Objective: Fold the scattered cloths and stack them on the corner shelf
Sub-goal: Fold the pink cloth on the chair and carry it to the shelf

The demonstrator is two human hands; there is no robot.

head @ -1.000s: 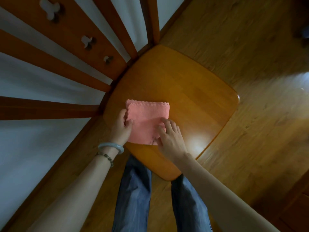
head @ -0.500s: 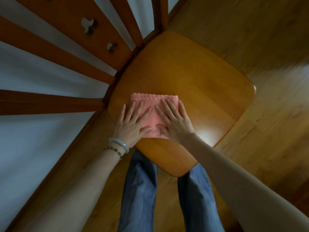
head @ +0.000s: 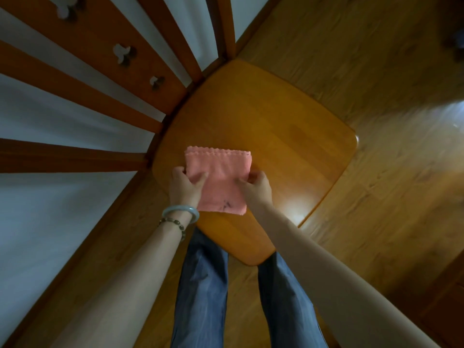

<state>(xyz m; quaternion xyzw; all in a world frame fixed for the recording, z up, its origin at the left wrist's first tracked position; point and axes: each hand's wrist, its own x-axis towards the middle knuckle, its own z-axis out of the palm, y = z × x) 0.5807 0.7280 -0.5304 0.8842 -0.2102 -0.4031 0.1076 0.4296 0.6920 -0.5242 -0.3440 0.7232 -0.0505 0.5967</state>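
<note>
Fingers (head: 254, 176) at pink cloth's (head: 221, 172) side edges

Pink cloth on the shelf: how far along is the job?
Done: the pink scallop-edged cloth is folded into a layered rectangle on the rounded wooden corner shelf. In hand: left hand and right hand pinch its sides. Left: no other cloths show, so the remainder cannot be judged.
</note>
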